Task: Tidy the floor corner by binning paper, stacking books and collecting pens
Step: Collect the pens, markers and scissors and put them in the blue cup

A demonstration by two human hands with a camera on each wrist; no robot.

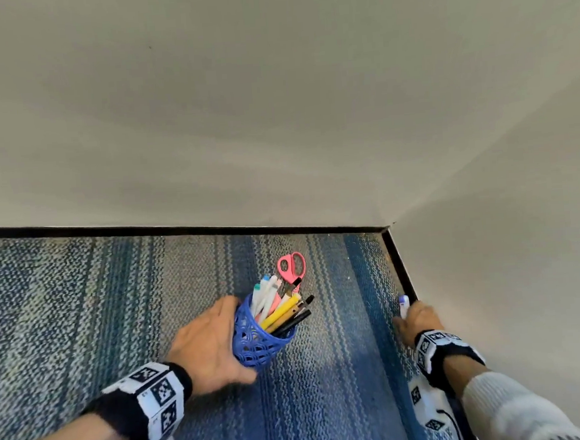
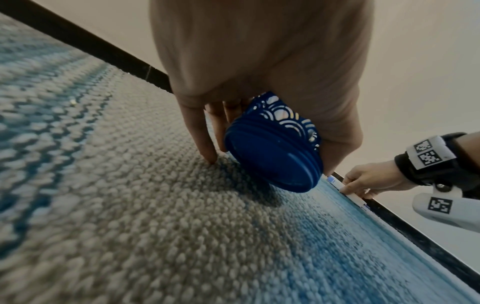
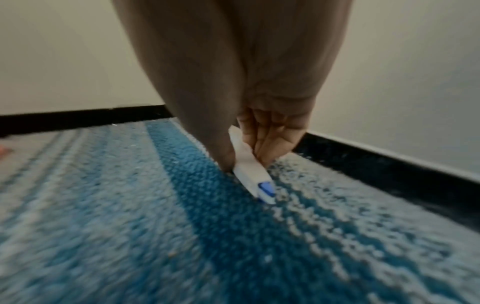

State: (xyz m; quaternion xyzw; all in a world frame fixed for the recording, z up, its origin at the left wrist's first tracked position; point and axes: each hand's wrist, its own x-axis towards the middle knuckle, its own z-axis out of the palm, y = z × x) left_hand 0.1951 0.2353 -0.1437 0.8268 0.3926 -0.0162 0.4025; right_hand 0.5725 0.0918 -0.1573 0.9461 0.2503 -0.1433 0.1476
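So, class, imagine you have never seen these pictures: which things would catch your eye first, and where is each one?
First, the blue lattice plastic pen pot, crammed with pens and pink-handled scissors, tilted on the striped blue carpet in the grip of the left hand. Next, the right hand by the black skirting, pinching a white pen with a blue clip.

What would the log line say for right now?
left hand: holds tilted blue pen cup | right hand: pinching white pen on carpet
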